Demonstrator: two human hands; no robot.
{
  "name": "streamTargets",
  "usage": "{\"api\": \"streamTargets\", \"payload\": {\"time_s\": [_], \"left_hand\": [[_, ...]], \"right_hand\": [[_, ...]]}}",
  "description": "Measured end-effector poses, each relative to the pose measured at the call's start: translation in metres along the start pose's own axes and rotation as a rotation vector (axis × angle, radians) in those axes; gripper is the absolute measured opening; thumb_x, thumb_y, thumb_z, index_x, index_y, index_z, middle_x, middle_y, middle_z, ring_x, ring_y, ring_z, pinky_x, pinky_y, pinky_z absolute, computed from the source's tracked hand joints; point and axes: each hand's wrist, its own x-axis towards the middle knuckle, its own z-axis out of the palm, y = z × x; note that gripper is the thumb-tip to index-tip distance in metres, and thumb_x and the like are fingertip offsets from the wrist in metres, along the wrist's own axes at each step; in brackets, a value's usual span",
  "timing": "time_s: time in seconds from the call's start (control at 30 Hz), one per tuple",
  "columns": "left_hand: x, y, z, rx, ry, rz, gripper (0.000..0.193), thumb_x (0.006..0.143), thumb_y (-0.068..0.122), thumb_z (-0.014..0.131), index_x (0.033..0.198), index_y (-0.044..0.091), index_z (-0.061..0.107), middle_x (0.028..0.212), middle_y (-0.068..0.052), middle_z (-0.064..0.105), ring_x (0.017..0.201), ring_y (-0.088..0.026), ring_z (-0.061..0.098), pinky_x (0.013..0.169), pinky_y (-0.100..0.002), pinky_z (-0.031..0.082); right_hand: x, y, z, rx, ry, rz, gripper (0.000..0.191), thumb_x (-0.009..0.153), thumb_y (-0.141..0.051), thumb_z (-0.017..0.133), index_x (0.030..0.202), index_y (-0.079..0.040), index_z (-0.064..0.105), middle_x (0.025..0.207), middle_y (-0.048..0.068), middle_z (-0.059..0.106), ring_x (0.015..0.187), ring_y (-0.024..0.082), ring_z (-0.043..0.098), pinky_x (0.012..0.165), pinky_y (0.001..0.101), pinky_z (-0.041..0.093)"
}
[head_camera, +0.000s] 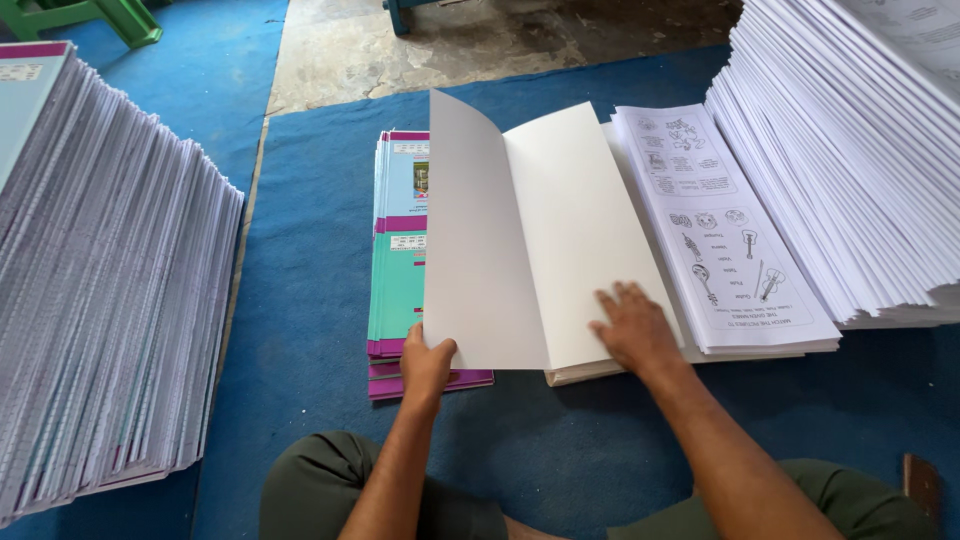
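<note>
The left hand (426, 362) grips the lower edge of a large blank white cover sheet (480, 250), thumb over the top and fingers tucked beneath, so the sheet stands lifted and folded along a crease just right of that hand. The right hand (632, 330) lies flat and spread, palm down, on the other half of the same white sheet, pressing it onto a thick block of white pages (580, 374) whose lower edge shows just below the fingers.

Under and to the left of the left hand sits a low stack of teal and magenta printed covers (397, 270), partly hidden by the raised sheet. Just to the right of the right hand rests a stack of white printed sheets with black line drawings (720, 250), touching the block being pressed. Farther right of that hand rises a tall, fanned pile of white paper sheets (850, 170). Well to the left of the left hand stands another tall leaning pile of bound white booklets (100, 290). Everything rests on a blue carpet mat (300, 250), and the person's knees in olive-green trousers (320, 480) show below both forearms.
</note>
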Motion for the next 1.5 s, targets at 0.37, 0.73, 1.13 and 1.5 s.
{"api": "streamTargets", "payload": {"time_s": [0.37,0.73,1.13,1.5], "left_hand": [[0.018,0.018,0.002,0.068,-0.121,0.069,0.052,0.091,0.011,0.061,0.141,0.003,0.05,0.11,-0.016,0.069,0.081,-0.026,0.076,0.048,-0.036,0.065],[0.013,0.017,0.005,-0.04,-0.138,0.104,0.056,0.091,0.006,0.056,0.146,0.004,0.049,0.096,-0.017,0.07,0.058,-0.018,0.066,0.036,-0.029,0.05],[0.004,0.032,0.02,0.039,-0.183,0.196,0.058,0.092,0.008,0.055,0.148,0.003,0.041,0.089,-0.019,0.07,0.053,-0.016,0.068,0.034,-0.028,0.053],[0.015,0.024,0.017,0.02,-0.166,0.193,0.055,0.091,0.009,0.058,0.145,0.001,0.046,0.087,-0.016,0.07,0.052,-0.014,0.066,0.035,-0.028,0.05]], "right_hand": [[-0.006,-0.02,-0.018,0.092,-0.431,0.194,0.085,0.092,-0.066,0.056,0.16,-0.025,0.028,0.168,0.011,0.02,0.154,0.031,0.021,0.116,0.0541,0.039],[0.011,0.009,-0.019,0.262,-0.351,0.253,0.064,0.091,-0.06,0.064,0.141,-0.021,0.06,0.149,0.006,0.055,0.136,0.025,0.054,0.112,0.0447,0.048],[0.017,0.105,-0.053,0.069,-0.271,0.456,0.062,0.079,-0.051,0.084,0.126,-0.013,0.07,0.122,0.012,0.074,0.116,0.029,0.069,0.097,0.0443,0.057],[0.023,0.104,-0.05,0.2,-0.29,0.607,0.033,0.077,-0.025,0.079,0.107,-0.012,0.078,0.098,0.014,0.08,0.093,0.03,0.077,0.087,0.0419,0.062]]}}
